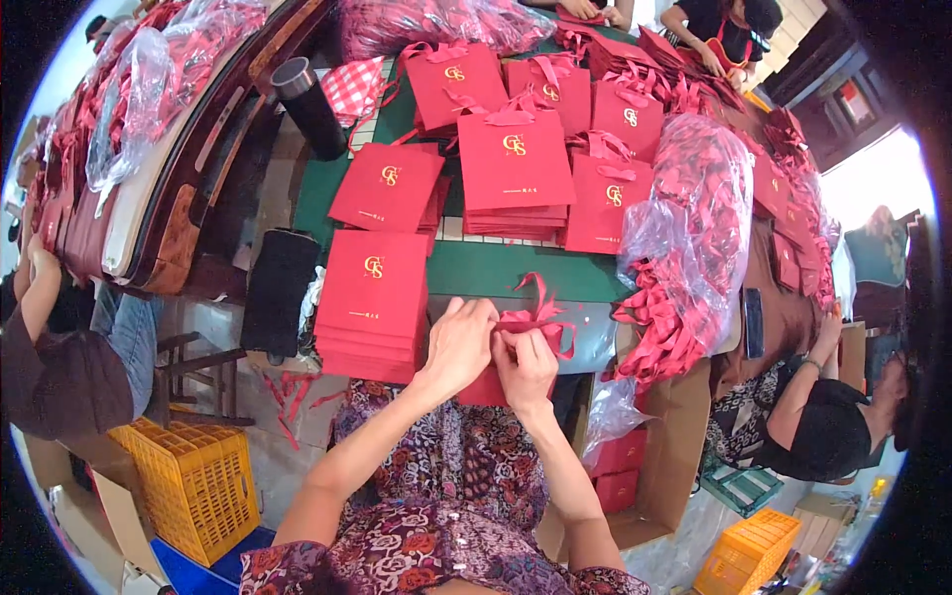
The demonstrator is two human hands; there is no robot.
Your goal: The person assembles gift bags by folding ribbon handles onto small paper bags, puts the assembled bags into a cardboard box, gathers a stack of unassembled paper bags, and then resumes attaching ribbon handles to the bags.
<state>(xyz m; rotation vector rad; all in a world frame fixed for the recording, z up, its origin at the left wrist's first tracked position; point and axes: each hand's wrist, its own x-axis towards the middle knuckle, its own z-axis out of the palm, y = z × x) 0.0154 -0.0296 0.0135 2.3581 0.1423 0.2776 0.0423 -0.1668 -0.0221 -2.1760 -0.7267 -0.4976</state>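
Observation:
A small red paper gift bag [480,391] is at the table's near edge in front of me, mostly covered by my hands. My left hand [458,344] has its fingers bent over the bag's top edge. Close beside it, my right hand [526,367] pinches at the same edge, by the ribbon. A loop of red ribbon [541,300] stands up from the bag just beyond my fingers. Exactly what each fingertip grips is hidden. To the left of my hands stands a stack of matching red bags [369,302] with gold lettering.
More bag stacks [513,164] cover the green table mat [516,270]. A clear plastic sack of red ribbons [689,238] lies right, above a cardboard box [671,451]. A black tumbler [307,107] and phone [754,322] are nearby. Other people work around the table.

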